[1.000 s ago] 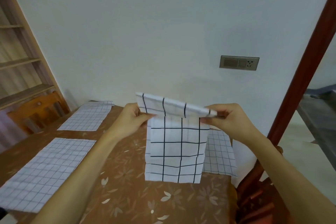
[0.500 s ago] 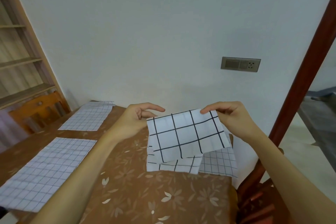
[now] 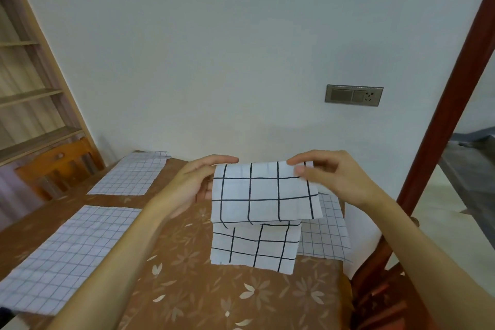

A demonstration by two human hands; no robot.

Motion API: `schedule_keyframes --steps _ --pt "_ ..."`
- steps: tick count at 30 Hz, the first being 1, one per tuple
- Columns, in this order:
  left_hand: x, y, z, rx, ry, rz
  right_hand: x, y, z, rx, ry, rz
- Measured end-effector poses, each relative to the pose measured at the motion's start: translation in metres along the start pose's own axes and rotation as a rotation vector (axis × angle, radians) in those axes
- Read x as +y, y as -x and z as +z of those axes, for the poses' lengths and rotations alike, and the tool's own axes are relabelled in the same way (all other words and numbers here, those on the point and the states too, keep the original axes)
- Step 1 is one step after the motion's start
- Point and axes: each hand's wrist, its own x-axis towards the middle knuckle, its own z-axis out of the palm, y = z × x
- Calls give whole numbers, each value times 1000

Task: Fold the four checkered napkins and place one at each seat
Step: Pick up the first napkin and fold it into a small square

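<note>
Wide-checked napkin [image 3: 263, 193] held above the table [image 3: 187, 289], left fingers [image 3: 223, 160] pinching its top-left corner, right fingers [image 3: 300, 162] pinching top-right corner

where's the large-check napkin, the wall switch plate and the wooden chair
large-check napkin [image 3: 263, 193], head view, middle of the folded-over top layer
wall switch plate [image 3: 353, 95], head view, centre of the grey panel
wooden chair [image 3: 53, 162], head view, top rail of its backrest

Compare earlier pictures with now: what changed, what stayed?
The large-check napkin, hanging long from both hands before, is doubled over, its upper half draped down the front. Left hand and right hand still pinch its top corners. Three fine-check cloths stayed put on the table.
</note>
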Motion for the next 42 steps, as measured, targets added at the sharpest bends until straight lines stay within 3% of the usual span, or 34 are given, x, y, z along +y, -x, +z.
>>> schedule_keyframes --steps 3,7,9,11,15,21,28,32,38,42 --pt "-1 -2 0 59 -47 -13 5 -3 7 40 45 18" --pt "0 2 9 184 -513 317 7 -6 14 40 31 1" --pt "10 7 24 77 -696 396 5 -8 18 26 51 -34" --pt "18 7 39 -45 -790 348 0 -11 22 21 41 -60" --pt "19 -6 52 -51 -618 286 -6 -13 24 21 -21 -119" --pt "12 -11 46 12 -245 180 7 -4 0 -76 38 126" --pt "12 -12 53 -136 -284 108 13 -6 -4 -82 92 97" --pt "7 -16 53 -62 -263 138 12 -9 -7 -68 170 79" --pt "6 -14 43 54 -221 129 32 -3 -33 -174 391 226" --pt "-2 -16 42 166 -227 159 36 8 -46 -141 239 282"
